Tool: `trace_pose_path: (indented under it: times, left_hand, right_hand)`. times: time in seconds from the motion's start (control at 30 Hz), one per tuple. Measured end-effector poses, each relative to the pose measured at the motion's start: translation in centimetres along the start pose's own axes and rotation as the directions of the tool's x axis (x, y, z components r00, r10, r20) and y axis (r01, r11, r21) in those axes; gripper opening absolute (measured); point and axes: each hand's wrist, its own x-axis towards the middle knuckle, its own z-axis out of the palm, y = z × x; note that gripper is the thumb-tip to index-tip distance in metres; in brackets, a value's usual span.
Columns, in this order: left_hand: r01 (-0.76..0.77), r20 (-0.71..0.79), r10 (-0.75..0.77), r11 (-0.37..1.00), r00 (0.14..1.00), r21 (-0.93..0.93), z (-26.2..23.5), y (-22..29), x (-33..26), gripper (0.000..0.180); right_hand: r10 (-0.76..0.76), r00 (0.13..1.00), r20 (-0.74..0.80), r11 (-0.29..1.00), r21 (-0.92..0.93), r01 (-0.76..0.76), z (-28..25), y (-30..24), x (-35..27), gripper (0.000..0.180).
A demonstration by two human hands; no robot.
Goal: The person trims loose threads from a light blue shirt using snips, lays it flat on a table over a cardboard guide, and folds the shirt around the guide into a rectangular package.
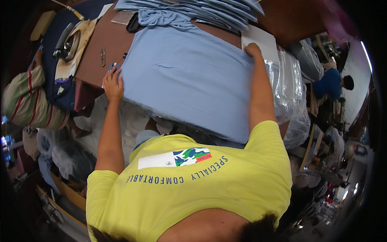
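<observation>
A light blue shirt (187,76) lies spread over the brown table, its near edge hanging over the front. Its far end is bunched into a crumpled roll of cloth (165,18). At the shirt's left edge, my left hand (113,85) rests on the table corner with fingers stretched and slightly apart. A small dark tag-like piece (115,65) lies just beyond those fingertips. My right hand (253,50) is closed at the shirt's far right edge, beside a white sheet; the cloth pinched there is mostly hidden by the fingers.
A stack of folded blue garments (225,12) stands at the back. Small thread snips (103,57) lie left of the shirt. An iron (71,46) sits farther left, near a person in a striped garment (34,99). Clear plastic bags (288,80) pile up on the right.
</observation>
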Motion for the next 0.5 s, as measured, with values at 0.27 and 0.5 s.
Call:
trace_pose_path:
  times: [0.27, 0.5]
  left_hand:
    - [0.048, 0.024, -0.048, 0.999, 0.999, 0.027, -0.2, -1.3, -0.9, 0.03]
    - [-0.118, 0.089, 0.101, 0.97, 0.991, 0.213, -2.6, -4.1, 0.2, 0.034]
  right_hand:
    - [-0.381, 0.755, -0.533, 0.791, -0.611, -0.032, -9.6, -2.9, -9.3, 0.022]
    - [-0.132, 0.597, -0.791, 0.988, -0.152, 0.016, -16.6, -2.1, -29.3, 0.041]
